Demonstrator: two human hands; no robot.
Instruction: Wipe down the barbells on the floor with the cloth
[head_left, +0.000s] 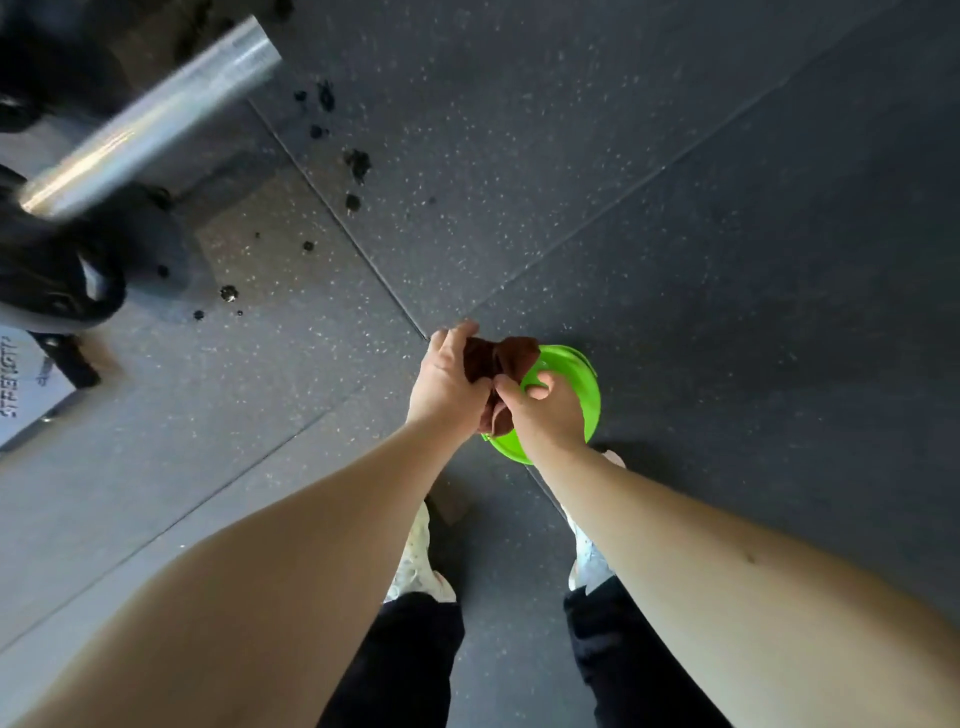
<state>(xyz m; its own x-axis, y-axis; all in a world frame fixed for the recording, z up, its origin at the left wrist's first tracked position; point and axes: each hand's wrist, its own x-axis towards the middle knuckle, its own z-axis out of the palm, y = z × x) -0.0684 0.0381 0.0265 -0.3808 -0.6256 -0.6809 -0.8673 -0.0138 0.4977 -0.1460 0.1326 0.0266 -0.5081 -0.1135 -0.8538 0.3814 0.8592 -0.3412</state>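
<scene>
The floor (675, 182) is dark speckled rubber laid in big tiles, with a few black crumbs and splotches near a seam at upper left. A barbell (150, 114) slants across the top left corner, its bare silver end blurred and its lower part running into dark equipment at the left edge. Two pale shoes (415, 561) stand below the forearms. A green bucket (584, 384) sits just ahead of the right shoe. Directly above it the left hand (444, 384) and right hand (543, 415) meet, well apart from the barbell. Both sets of fingers (460, 332) are curled tight round a brown cloth (501, 358), which is bunched and twisted between them (one end pokes out past the knuckles, another hangs toward the wrists).
</scene>
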